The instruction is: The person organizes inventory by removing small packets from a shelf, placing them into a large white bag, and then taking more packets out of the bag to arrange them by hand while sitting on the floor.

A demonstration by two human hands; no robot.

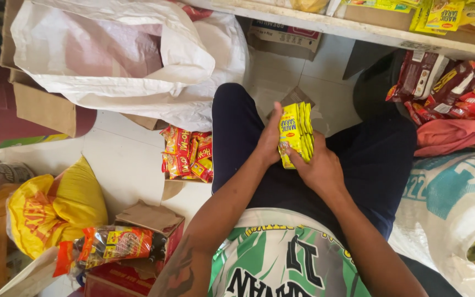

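Head view, looking straight down: I have a stack of flat yellow sachets (296,133) at the centre of the frame, just above my dark-trousered lap. My left hand (271,140) clasps its left edge, thumb across the front, and my right hand (320,168) grips it from the lower right, so both hands are closed on the same stack. I count about five sachets by their edges, though the exact number is hard to tell.

Left of centre, a pile of red-and-yellow packets (188,152) lies on the white tiled floor (122,165); too jumbled to count. Above it, in the upper left, sits one big white woven sack (116,55). At lower left I see one yellow bag (56,206) and, beside it, a clear bundle of red and yellow wrappers (114,245) resting on a red carton (158,242).

At upper right, dark red packets (446,85) are heaped above a pink cloth (449,135), with yellow packets (441,14) on the shelf (358,30) along the top edge.
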